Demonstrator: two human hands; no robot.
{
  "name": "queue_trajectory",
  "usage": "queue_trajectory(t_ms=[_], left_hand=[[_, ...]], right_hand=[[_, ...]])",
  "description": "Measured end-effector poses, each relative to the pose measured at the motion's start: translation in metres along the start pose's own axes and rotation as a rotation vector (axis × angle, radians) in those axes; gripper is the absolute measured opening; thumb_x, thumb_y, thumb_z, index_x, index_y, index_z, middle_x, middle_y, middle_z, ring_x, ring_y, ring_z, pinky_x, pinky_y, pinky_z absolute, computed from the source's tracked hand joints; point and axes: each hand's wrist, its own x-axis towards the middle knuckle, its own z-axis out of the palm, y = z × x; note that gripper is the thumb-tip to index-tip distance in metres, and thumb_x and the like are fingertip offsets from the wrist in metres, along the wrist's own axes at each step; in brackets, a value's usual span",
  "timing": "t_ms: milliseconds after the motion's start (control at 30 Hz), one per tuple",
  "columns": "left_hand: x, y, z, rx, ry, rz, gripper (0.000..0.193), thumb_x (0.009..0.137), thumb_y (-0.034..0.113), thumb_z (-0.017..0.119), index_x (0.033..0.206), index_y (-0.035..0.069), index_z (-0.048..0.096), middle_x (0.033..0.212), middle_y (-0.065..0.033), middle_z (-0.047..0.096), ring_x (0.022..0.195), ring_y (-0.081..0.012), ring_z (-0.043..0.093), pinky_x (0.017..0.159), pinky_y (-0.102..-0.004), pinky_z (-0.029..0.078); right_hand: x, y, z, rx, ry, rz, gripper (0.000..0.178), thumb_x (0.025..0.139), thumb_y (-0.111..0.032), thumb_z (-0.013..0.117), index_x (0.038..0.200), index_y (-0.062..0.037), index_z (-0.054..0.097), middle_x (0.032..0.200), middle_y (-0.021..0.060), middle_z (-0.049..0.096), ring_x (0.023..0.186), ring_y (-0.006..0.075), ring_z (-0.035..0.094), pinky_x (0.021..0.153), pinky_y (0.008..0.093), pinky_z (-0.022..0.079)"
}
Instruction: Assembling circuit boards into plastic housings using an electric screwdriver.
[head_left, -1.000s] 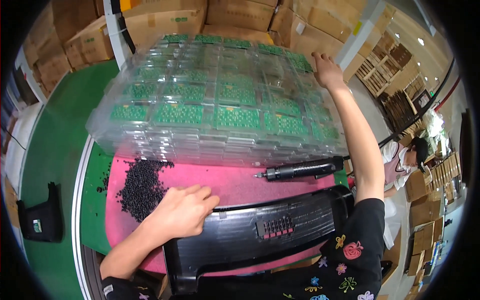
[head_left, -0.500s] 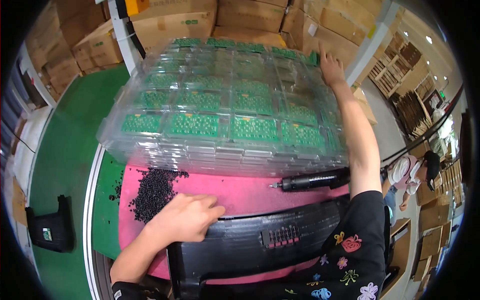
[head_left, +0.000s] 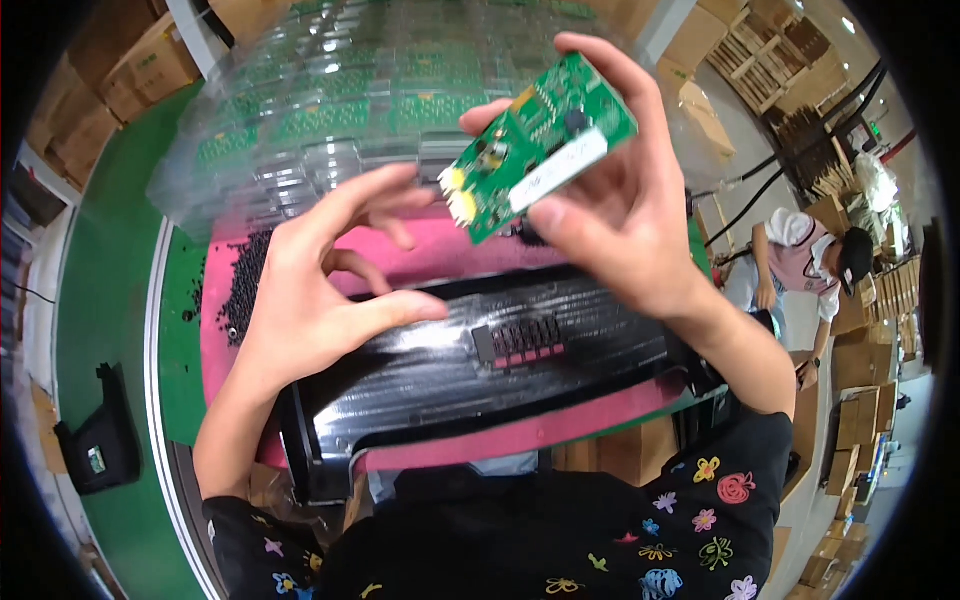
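Over pink matting (head_left: 520, 433), curved hands (head_left: 295, 300) hover, right (head_left: 645, 240) gripping green board (head_left: 545, 145).

Cartons (head_left: 155, 65): brown, at the upper left and down the right side
Pallets (head_left: 735, 55): wooden, slatted, at the upper right
Co-worker (head_left: 800, 255): at the right, in black cap (head_left: 857, 258) and pink vest (head_left: 793, 268)
Floor (head_left: 110, 270): green at the left

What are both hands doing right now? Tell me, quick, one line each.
Left hand: open, fingers curved, holding nothing, above the black panel.
Right hand: closed on a green circuit board, holding it up.
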Motion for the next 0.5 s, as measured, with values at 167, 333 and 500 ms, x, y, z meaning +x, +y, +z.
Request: queue_trajectory(t_ms=[167,333,500], left_hand=[[0.003,0.011,0.024,-0.034,-0.012,-0.030,0.055,0.071,0.008,0.083,0.120,-0.001,0.062,0.094,-0.0056,0.069,0.079,-0.0063,0.062,0.055,-0.0175,0.051],[-0.002,0.004,0.032,0.072,-0.140,-0.042,0.051,0.068,0.012,0.084,0.114,0.001,0.065,0.086,-0.0045,0.068,0.070,-0.0060,0.061,0.052,-0.0181,0.050],[-0.010,-0.016,0.040,0.242,-0.448,-0.098,0.049,0.065,0.017,0.086,0.104,0.000,0.062,0.081,-0.0072,0.065,0.060,-0.0127,0.060,0.054,-0.0259,0.049]], right_hand=[[-0.042,0.001,0.015,0.034,0.099,0.001,0.083,0.084,0.005,0.062,0.149,-0.0056,0.012,0.137,0.0277,0.046,0.123,0.0288,0.054,0.107,0.0410,0.043],[-0.081,-0.011,-0.004,-0.293,0.217,0.142,0.063,0.091,-0.011,0.067,0.143,0.0027,0.035,0.130,0.0178,0.056,0.119,0.0213,0.056,0.101,0.0343,0.044],[-0.116,0.005,-0.034,-0.838,-0.049,0.231,0.055,0.077,-0.017,0.079,0.124,-0.0022,0.054,0.122,0.0147,0.058,0.115,0.0329,0.055,0.099,0.0389,0.043]])
